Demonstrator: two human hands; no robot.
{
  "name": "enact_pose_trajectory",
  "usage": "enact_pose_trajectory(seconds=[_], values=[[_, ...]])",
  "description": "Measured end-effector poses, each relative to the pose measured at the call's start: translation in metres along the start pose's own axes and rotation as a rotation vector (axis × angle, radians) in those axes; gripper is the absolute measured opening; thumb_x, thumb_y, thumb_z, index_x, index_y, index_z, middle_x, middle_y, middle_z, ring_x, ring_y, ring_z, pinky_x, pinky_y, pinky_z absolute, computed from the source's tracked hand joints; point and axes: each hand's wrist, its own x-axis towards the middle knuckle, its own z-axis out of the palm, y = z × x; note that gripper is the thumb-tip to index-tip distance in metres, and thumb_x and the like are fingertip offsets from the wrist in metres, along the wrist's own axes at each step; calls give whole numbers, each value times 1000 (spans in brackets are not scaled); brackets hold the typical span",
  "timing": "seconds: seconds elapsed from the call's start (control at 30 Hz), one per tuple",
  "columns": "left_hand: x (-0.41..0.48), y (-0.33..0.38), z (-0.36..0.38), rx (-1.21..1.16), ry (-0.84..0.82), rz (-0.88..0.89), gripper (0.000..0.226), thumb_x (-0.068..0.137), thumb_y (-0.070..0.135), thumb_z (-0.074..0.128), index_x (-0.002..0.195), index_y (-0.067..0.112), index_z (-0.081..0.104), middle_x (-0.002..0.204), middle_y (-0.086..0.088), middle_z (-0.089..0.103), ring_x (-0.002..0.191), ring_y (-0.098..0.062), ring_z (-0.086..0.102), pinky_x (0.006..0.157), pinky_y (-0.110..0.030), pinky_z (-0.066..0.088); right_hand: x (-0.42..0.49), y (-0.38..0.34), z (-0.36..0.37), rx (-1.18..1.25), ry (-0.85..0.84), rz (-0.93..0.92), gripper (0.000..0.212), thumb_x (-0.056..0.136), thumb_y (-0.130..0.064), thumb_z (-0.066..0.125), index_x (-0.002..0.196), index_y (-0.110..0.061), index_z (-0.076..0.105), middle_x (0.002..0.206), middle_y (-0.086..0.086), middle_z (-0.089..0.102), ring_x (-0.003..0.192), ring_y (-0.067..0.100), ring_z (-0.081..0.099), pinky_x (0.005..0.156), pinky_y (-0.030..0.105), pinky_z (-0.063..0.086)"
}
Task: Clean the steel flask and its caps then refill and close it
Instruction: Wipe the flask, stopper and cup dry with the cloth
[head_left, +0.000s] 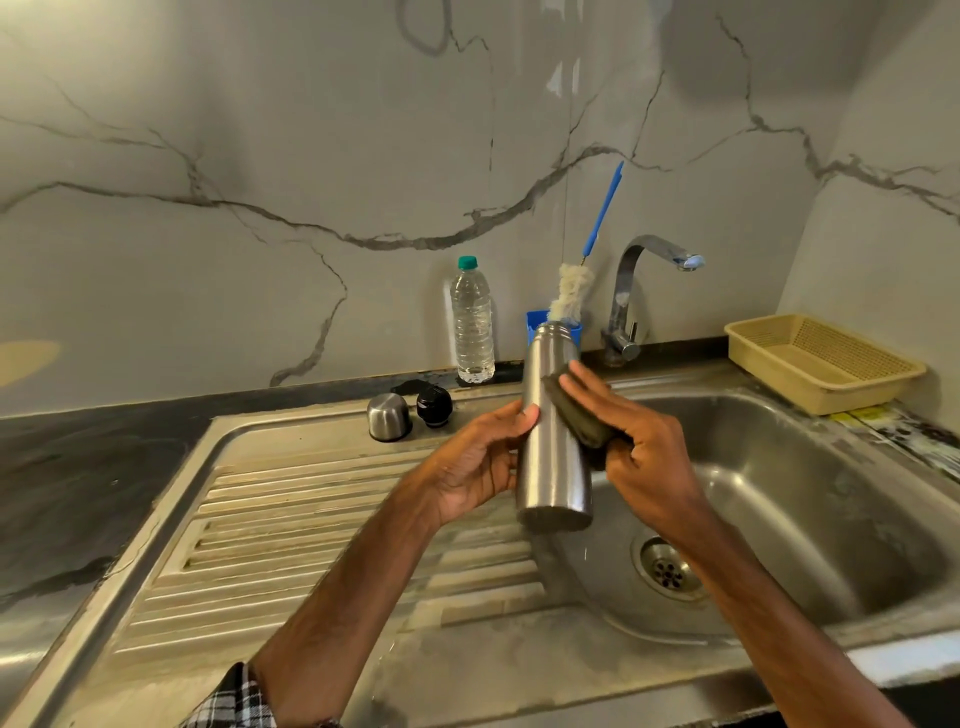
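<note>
- The tall brushed-steel flask (553, 441) is open-mouthed and held upright, tipped slightly, over the near-left edge of the stainless sink basin (831, 493), so any drips should fall towards the drain.
- The left hand (478, 462) grips its middle, thumb on the front and fingers wrapped behind, to steady it against the rubbing.
- The right hand (639, 441) holds a dark scouring pad (576, 415), fingers laid along it and pressing it onto the flask's upper side; the thumb seems tucked beneath.
- A white-bristled bottle brush with a blue handle (571, 293) rises just behind the flask's mouth; I can't tell whether it stands in the flask or in the blue holder (537, 322) behind.
- The domed steel cap (388, 415) and black stopper (434, 405) sit side by side at the top of the ribbed drainboard (311, 519), apparently waiting their turn.
- A clear plastic water bottle (472, 327) stands against the wall, probably for the refill.
- The chrome tap (639, 280) isn't visibly running.
</note>
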Motion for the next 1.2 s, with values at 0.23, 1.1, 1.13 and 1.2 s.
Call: enact_pose_trajectory(seconds=[0.23, 1.1, 1.13, 1.2], values=[[3, -1, 1, -3, 72, 19, 50, 90, 28, 70, 135, 8, 62, 123, -13, 66, 112, -25, 63, 102, -43, 52, 13, 1, 7, 3, 110, 102, 86, 78, 24, 51, 145, -29, 44, 142, -11, 49, 127, -3, 48, 107, 35, 45], [-1, 18, -18, -195, 389, 164, 66, 83, 29, 73, 137, -2, 52, 119, -22, 67, 97, -27, 71, 72, -38, 63, -4, -15, 14, 15, -93, -167, 74, 81, 23, 56, 142, -18, 53, 150, -7, 49, 139, 5, 44, 114, 31, 40], [0, 17, -16, -201, 389, 165, 66, 83, 28, 72, 137, -3, 52, 115, -20, 68, 94, -26, 72, 70, -36, 63, -3, -15, 14, 5, -83, -149, 75, 81, 22, 56, 143, -19, 52, 150, -9, 48, 138, 2, 43, 114, 29, 39], [3, 15, -13, -217, 389, 156, 65, 84, 28, 72, 138, -3, 52, 119, -22, 68, 98, -27, 71, 76, -40, 63, -4, -14, 15, -45, -76, -173, 74, 82, 20, 60, 145, -17, 50, 151, -6, 47, 138, 1, 43, 114, 26, 39]])
